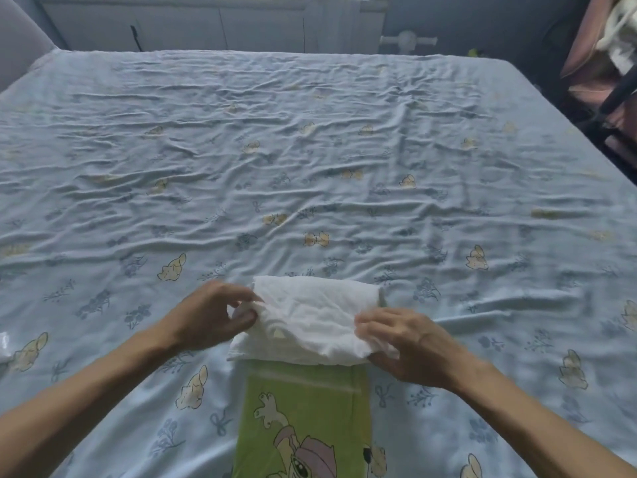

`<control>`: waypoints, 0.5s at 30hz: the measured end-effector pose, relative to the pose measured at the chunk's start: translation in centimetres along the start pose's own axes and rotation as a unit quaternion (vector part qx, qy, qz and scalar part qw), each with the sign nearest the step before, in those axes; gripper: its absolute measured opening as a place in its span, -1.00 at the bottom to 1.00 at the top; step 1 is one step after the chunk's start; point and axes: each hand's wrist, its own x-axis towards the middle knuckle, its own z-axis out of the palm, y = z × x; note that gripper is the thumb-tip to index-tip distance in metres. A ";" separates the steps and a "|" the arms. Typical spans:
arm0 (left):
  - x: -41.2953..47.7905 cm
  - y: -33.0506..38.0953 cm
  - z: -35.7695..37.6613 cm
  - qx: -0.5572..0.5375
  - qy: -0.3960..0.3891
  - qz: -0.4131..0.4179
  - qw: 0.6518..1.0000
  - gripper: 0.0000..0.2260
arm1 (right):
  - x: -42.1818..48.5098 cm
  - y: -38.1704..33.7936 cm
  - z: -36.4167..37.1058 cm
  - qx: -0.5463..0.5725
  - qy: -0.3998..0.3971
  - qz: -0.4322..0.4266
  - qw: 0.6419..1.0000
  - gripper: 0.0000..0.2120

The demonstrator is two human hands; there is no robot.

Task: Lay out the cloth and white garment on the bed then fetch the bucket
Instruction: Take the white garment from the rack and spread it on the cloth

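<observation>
A folded white garment (310, 319) lies on the near part of the bed (310, 150), over the far end of a green cloth (303, 419) printed with a cartoon pony. The green cloth stretches flat from under the garment toward the bottom edge of the view. My left hand (210, 315) pinches the garment's left edge between thumb and fingers. My right hand (410, 343) grips its near right corner. No bucket is in view.
The bed carries a wrinkled light-blue sheet with yellow and blue prints. Pale cabinets (172, 25) stand beyond its far edge. A dark rack with pinkish and white fabric (606, 46) sits off the bed's far right corner. A grey headboard (17, 46) rises at far left.
</observation>
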 end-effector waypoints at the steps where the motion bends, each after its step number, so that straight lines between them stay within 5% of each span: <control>1: -0.4 -0.3 0.5 0.026 -0.018 0.017 0.999 -0.83 | -0.5 0.0 0.6 -0.021 -0.023 -0.014 0.999 -0.56; 4: -2.1 -1.1 2.0 0.087 -0.038 0.056 0.994 -0.79 | -1.8 0.7 2.2 -0.064 -0.067 -0.030 0.995 -0.40; 8: -3.6 -2.7 2.8 0.143 -0.073 0.065 0.985 -0.65 | -1.6 1.3 2.9 -0.027 -0.036 -0.027 0.999 -0.52; 11: -3.3 -2.0 2.2 0.067 -0.036 0.035 0.996 -0.70 | 0.0 0.9 1.3 0.097 0.006 0.037 0.995 -0.69; 15: 0.1 0.1 -1.0 -0.052 0.047 -0.042 0.997 -0.84 | 3.0 1.6 -3.1 0.266 0.074 0.165 0.947 -0.86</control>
